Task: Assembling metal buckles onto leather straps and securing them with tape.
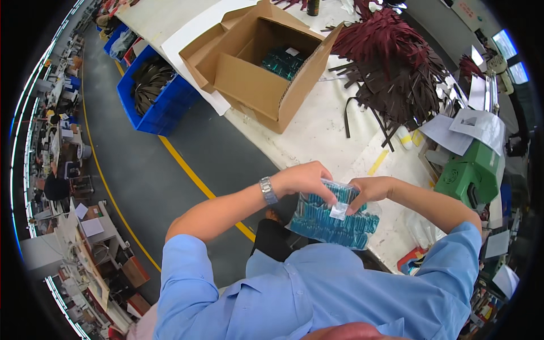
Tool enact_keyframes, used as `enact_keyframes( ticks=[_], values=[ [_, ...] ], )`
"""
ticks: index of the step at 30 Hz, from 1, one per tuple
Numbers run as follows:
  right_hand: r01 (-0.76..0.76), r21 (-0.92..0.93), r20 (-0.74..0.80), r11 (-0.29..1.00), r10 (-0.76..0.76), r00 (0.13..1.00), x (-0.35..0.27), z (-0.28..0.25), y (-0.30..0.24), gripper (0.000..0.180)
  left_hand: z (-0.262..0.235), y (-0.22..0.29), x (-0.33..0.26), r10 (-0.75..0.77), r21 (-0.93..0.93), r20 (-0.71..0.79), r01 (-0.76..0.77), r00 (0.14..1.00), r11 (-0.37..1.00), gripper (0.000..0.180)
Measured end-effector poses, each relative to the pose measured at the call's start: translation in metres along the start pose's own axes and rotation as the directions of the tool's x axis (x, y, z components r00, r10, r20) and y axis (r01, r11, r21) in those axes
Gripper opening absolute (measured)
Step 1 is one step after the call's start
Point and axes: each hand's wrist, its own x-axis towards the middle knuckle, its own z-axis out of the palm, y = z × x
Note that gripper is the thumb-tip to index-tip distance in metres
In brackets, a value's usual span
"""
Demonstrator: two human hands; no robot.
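Between my two hands is a clear plastic bag (317, 221) packed with rows of small teal pieces, whose exact kind I cannot make out. My left hand (306, 180), with a metal watch at the wrist, grips its upper left edge. On the upper right side, the fingers and thumb of my right hand (367, 191) pinch the same bag. A small white label (339, 211) lies on its face, close to both thumbs. Beyond my hands, an open cardboard box (249, 79) stands on the table, with similar teal packs (283, 61) inside.
Dark brown and maroon strips (396, 68) are heaped on the white table (255, 127). A green machine (469, 170) stands at the right, near loose papers (481, 127). Blue bins (139, 116) sit left of the table by the yellow floor line (187, 167).
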Motion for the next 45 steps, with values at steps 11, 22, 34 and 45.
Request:
enact_keyframes(
  ticks=[11,22,34,45],
  values=[
    [0.703,0.666,-0.611,0.249,-0.358,0.706,-0.069,0.024,-0.110,0.069,-0.091,0.077,-0.067,0.293,-0.938,-0.200,-0.269,0.935,0.218,0.085],
    [0.526,0.256,-0.788,0.811,-0.140,0.600,-0.073,-0.064,-0.294,0.049,-0.244,0.098,0.007,0.326,-0.961,-0.095,-0.172,0.941,0.215,0.039],
    [0.136,0.533,-0.213,0.835,-0.024,0.977,0.103,-0.201,-0.334,0.044,-0.277,0.026,-0.041,-0.319,-0.917,-0.343,-0.389,0.884,-0.092,0.047],
    [-0.084,0.350,-0.179,0.933,0.155,0.971,0.184,-0.255,-0.314,0.046,-0.276,-0.035,0.015,-0.541,-0.880,-0.379,-0.472,0.751,-0.040,0.040]
  ],
)
